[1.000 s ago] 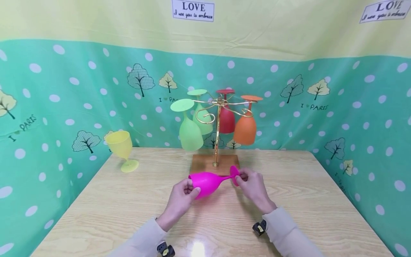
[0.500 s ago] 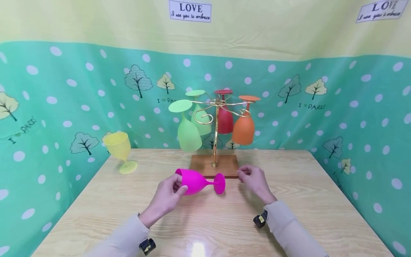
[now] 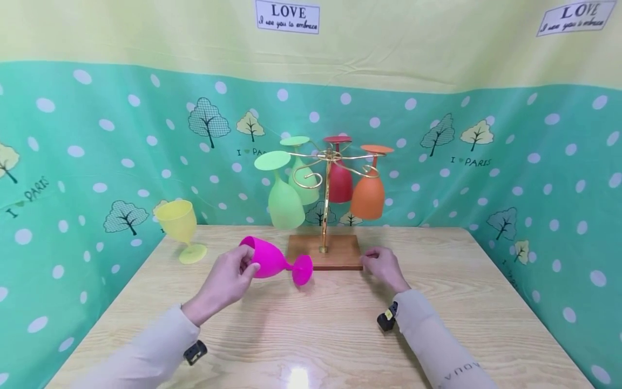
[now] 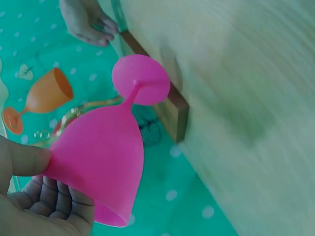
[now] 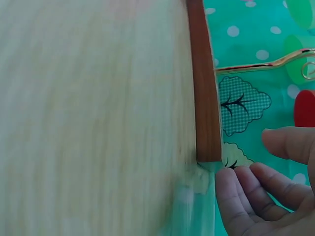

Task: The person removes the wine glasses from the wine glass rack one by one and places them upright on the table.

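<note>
Head view: your left hand [image 3: 224,278] now holds the pink glass [image 3: 267,259] alone; a second ago your right hand [image 3: 384,266] pinched its foot [image 3: 302,270] as well. The glass has moved left and its mouth has tipped up. One hand now seems to carry all the weight, and the glass is not on the rack [image 3: 325,216], where four others hang upside down: a near green glass [image 3: 285,202], a far green glass [image 3: 308,194], a red glass [image 3: 342,183] and an orange glass [image 3: 367,200].

The pink glass appears held above the table [image 3: 437,281], in front and left of the rack's base [image 3: 340,253]. Your left fingers and thumb grasp it near the rim; whether any fingertips go inside, you cannot tell. Your right fingers are released, loosely bent beside the base's right corner; contact there is unclear.

The glass is plain, bright pink and matte, with a deep rounded bowl [image 4: 103,147], a thin stem [image 4: 130,97] and a flat round foot. It tilts, mouth to the left, foot lower and to the right.
</note>
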`<control>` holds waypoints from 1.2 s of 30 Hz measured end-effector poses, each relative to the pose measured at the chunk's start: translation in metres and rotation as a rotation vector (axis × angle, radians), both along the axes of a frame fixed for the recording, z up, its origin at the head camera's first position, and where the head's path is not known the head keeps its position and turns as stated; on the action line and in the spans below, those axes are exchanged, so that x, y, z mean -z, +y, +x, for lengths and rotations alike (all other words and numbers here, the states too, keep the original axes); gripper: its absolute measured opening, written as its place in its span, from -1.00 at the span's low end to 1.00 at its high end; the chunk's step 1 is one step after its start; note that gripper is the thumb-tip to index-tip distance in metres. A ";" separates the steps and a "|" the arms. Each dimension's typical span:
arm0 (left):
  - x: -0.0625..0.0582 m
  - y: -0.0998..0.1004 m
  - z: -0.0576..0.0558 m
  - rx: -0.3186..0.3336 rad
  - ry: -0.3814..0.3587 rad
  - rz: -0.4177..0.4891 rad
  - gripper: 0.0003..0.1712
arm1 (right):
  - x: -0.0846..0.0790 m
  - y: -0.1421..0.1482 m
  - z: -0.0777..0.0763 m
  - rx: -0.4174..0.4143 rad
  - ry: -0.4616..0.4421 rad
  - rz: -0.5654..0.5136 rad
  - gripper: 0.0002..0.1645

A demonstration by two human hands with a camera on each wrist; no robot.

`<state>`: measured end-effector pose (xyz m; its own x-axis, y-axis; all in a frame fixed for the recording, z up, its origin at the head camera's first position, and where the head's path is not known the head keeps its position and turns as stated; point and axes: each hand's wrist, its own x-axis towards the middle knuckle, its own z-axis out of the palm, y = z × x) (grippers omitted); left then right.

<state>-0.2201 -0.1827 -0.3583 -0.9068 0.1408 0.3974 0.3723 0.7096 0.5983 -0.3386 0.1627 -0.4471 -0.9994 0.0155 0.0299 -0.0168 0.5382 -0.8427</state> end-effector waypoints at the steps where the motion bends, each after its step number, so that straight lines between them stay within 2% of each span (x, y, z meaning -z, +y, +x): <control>1: -0.003 -0.003 -0.001 -0.005 0.003 -0.016 -0.82 | 0.000 0.000 -0.001 -0.003 -0.009 -0.009 -0.65; 5: -0.015 -0.017 -0.007 -0.036 -0.001 -0.082 -0.86 | 0.003 -0.002 -0.006 -0.002 -0.061 -0.066 -0.56; 12: -0.037 -0.040 -0.024 -0.085 -0.007 -0.182 -0.96 | 0.009 -0.005 -0.010 -0.004 -0.102 -0.114 -0.56; 16: -0.047 -0.053 -0.037 -0.097 0.024 -0.276 -0.86 | 0.012 -0.005 -0.012 0.015 -0.111 -0.120 -0.56; 20: -0.055 -0.068 -0.052 -0.123 0.016 -0.349 -0.82 | 0.015 -0.007 -0.015 0.026 -0.100 -0.088 -0.57; 27: -0.058 -0.083 -0.074 -0.166 -0.039 -0.405 -0.86 | 0.016 -0.010 -0.017 0.047 -0.080 -0.014 -0.57; 31: -0.056 -0.087 -0.082 -0.198 -0.068 -0.449 -0.86 | 0.015 -0.011 -0.017 0.056 -0.076 -0.018 -0.57; 36: -0.050 -0.091 -0.089 -0.225 -0.067 -0.515 -0.83 | 0.016 -0.013 -0.017 0.056 -0.080 -0.020 -0.59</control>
<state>-0.3091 -0.2735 -0.3085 -0.9579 0.1016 0.2687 0.1513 0.9735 0.1714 -0.3560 0.1494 -0.4627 -0.9962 0.0709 -0.0511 0.0806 0.5198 -0.8505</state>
